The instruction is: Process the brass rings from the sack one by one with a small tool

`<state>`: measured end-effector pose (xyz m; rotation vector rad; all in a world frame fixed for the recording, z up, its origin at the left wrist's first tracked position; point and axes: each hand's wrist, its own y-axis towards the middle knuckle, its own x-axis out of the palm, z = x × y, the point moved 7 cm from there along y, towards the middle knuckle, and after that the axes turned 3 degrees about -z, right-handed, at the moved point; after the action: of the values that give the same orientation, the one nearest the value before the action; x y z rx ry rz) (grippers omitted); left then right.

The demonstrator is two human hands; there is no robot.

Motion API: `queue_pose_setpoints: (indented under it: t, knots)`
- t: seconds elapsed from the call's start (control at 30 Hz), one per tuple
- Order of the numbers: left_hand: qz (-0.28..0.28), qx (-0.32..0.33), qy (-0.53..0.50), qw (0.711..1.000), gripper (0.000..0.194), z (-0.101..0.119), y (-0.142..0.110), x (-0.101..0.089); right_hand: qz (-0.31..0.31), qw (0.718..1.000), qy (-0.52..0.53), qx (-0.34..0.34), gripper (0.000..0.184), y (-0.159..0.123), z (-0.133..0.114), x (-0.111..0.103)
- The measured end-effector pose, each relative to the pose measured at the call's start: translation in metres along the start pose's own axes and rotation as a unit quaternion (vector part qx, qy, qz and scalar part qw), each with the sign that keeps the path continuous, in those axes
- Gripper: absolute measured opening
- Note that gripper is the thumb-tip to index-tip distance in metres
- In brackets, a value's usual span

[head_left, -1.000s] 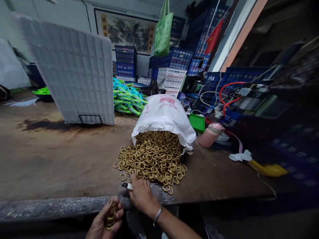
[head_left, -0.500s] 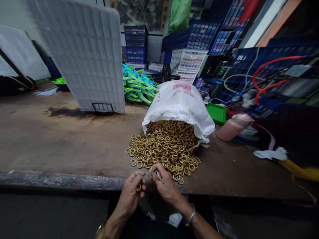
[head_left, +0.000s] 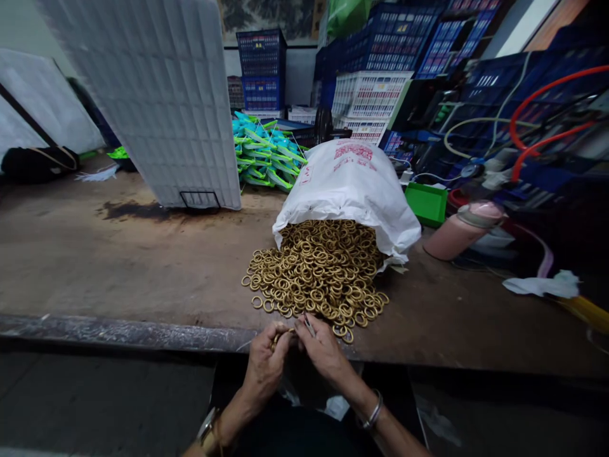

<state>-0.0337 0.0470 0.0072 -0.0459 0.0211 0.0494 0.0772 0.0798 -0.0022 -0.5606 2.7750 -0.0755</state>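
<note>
A heap of brass rings (head_left: 316, 273) spills from the mouth of a white sack (head_left: 352, 187) lying on the brown worktable (head_left: 118, 266). At the table's near edge, just below the heap, my left hand (head_left: 267, 365) is closed on a few brass rings. Touching it on the right, my right hand (head_left: 322, 350) pinches a small thin tool or ring whose kind I cannot make out. A bracelet is on my right wrist and a watch on my left.
A white grid panel (head_left: 162, 101) stands upright at the back left. Behind the sack lie teal and green hangers (head_left: 264, 155), stacked blue and white crates (head_left: 371, 70), a green box (head_left: 427, 203), a pink flask (head_left: 464, 228) and hoses at the right.
My left hand rose from below the table edge to meet my right hand at the heap's near side. The view tilted down and closer to the table.
</note>
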Motion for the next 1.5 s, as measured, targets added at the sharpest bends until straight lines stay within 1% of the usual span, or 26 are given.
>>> queue_pose_setpoints:
  t: [0.03,0.07,0.17,0.23,0.33,0.5,0.6,0.7,0.8,0.9,1.0,1.23,1.37,1.5]
  knots:
    - [-0.008,-0.015,-0.006,1.000,0.018,-0.002,-0.001,0.002,0.004,1.000,-0.004,-0.001,0.028,0.000,0.001,0.000]
    - [-0.019,-0.045,-0.019,0.999,0.018,-0.006,-0.001,0.003,0.012,1.000,-0.014,-0.003,0.028,0.000,0.001,-0.002]
    - [-0.062,-0.152,-0.074,0.984,0.025,-0.019,-0.005,0.011,0.030,0.998,-0.062,-0.012,0.026,-0.001,-0.001,-0.005]
    - [-0.087,-0.176,-0.104,0.975,0.029,-0.021,-0.006,0.015,0.027,0.996,-0.079,-0.018,0.026,-0.002,-0.005,-0.006]
    - [-0.105,-0.166,-0.136,0.971,0.029,-0.018,-0.007,0.018,0.008,0.997,-0.069,-0.025,0.027,-0.004,-0.010,-0.006]
    - [-0.102,-0.167,-0.162,0.967,0.029,-0.017,-0.010,0.018,-0.008,0.999,-0.031,-0.033,0.026,-0.004,-0.014,-0.004]
    - [-0.099,-0.177,-0.176,0.963,0.028,-0.018,-0.012,0.018,0.005,0.999,-0.026,-0.026,0.027,-0.004,-0.012,-0.006]
    - [-0.088,-0.170,-0.171,0.966,0.027,-0.019,-0.011,0.015,0.030,0.995,-0.088,-0.035,0.022,-0.006,-0.010,-0.009]
    - [-0.081,-0.150,-0.149,0.974,0.028,-0.017,-0.009,0.013,0.007,0.981,-0.185,-0.064,0.013,-0.011,-0.011,-0.003]
    - [-0.073,-0.142,-0.115,0.980,0.029,-0.015,-0.008,0.012,-0.020,0.969,-0.235,-0.067,0.021,-0.013,-0.010,0.004]
    - [-0.065,-0.130,-0.092,0.985,0.029,-0.014,-0.007,0.010,-0.030,0.962,-0.263,-0.066,0.022,-0.013,-0.012,0.007]
    - [-0.065,-0.062,-0.040,0.995,0.023,-0.013,-0.007,0.006,-0.049,0.946,-0.313,-0.069,0.025,-0.011,-0.013,0.010]
    - [-0.069,-0.051,-0.026,0.996,0.022,-0.013,-0.007,0.006,-0.056,0.942,-0.326,-0.057,0.027,-0.012,-0.011,0.011]
    - [-0.071,-0.048,-0.022,0.996,0.020,-0.013,-0.007,0.005,-0.051,0.941,-0.329,-0.060,0.025,-0.013,-0.014,0.010]
